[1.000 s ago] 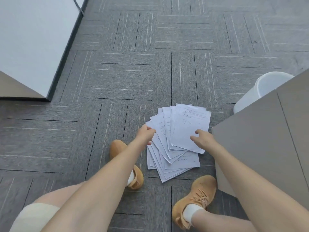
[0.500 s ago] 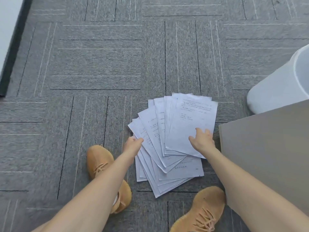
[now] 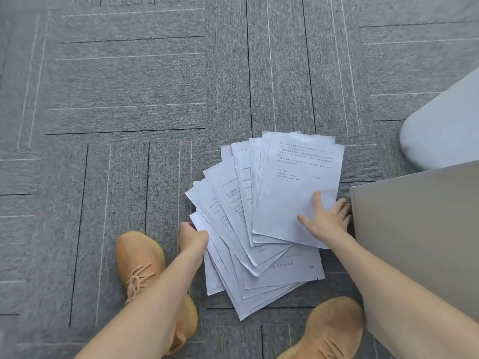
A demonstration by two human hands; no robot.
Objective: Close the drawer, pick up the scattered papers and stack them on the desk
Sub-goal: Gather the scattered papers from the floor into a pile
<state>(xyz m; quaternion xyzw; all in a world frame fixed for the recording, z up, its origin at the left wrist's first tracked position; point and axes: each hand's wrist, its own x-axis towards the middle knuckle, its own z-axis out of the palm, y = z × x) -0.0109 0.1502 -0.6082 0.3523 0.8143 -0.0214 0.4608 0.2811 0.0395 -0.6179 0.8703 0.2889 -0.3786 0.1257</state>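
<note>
- Head view, far left: grey ribbed carpet tiles with thin pale and dark stripes lie bare and open well beyond the sheets.
- A tan knitted lace-up shoe stands just left of the sheets.
- The left hand is curled at the fan's left edge, fingers pinching the outermost sheets.
- White printed paper sheets lie fanned flat on the carpet, overlapping, corners splayed leftward, faint black text on top.
- The right hand rests spread, fingers apart, pressing the top sheet's lower right corner.
- A beige flat-sided cabinet stands just right of the fan, touching that hand.
- A white rounded plastic bin stands beyond it.
</note>
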